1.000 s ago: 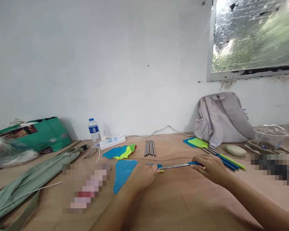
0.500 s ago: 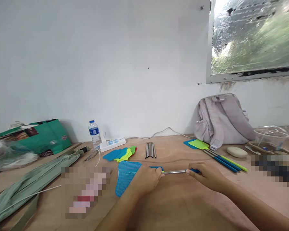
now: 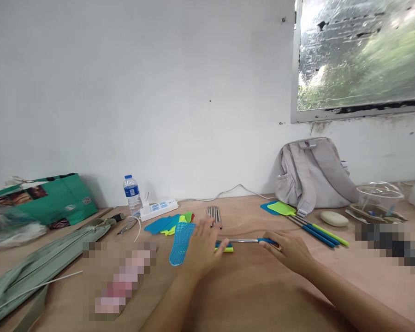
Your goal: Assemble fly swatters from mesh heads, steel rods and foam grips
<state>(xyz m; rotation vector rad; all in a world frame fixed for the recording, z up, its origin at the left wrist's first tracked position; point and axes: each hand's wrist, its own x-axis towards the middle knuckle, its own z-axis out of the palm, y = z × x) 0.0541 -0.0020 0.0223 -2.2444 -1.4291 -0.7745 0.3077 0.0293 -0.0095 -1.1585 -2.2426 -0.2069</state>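
A fly swatter with a perforated blue head [image 3: 181, 244] and a metal rod [image 3: 246, 240] lies crosswise in front of me. Its blue handle end is in the fingers of my right hand [image 3: 287, 248], which is closed round it. My left hand [image 3: 204, 251] is open over the swatter's neck, thumb apart from the fingers, hiding where head and rod meet. Under its thumb show a short blue handle piece and a yellow-green handle [image 3: 224, 250]. Whether the left palm touches the swatter I cannot tell. Beyond it lie several loose metal rods [image 3: 215, 216] and a pile of swatter heads [image 3: 159, 225].
Swatters with blue and green handles [image 3: 320, 234] lie at right, before a grey backpack [image 3: 314, 170]. Nearby are a pale oval object [image 3: 334, 218] and a clear plastic bowl [image 3: 380, 193]. At left are a power strip [image 3: 159, 210], water bottle [image 3: 132, 193] and green bag [image 3: 62, 198].
My left hand has opened from its grip near the swatter's neck and its fingers have lifted. The blue head has turned to a narrower angle. My right hand keeps hold of the handle.
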